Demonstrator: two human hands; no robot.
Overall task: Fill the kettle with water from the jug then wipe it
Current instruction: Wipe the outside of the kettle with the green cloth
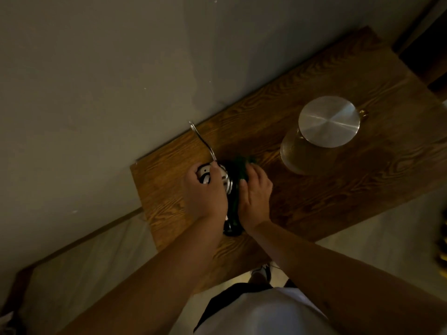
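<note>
The kettle (228, 183) stands near the left end of the wooden table (338, 180), mostly hidden under my hands; I see only its shiny metal rim, a dark body and a thin curved spout (202, 141) pointing toward the wall. My left hand (205, 192) grips its white-and-black top. My right hand (255, 192) presses a dark green cloth (242, 165) against the kettle's right side. The glass jug (300, 151) with a round metal lid (329, 122) stands upright to the right, apart from both hands.
The table is pushed against a plain grey wall (121, 68). Pale floor (387, 233) shows beyond the table's near edge, with my shoe (263, 270) below it. A dark piece of furniture (420, 52) stands at the far right corner.
</note>
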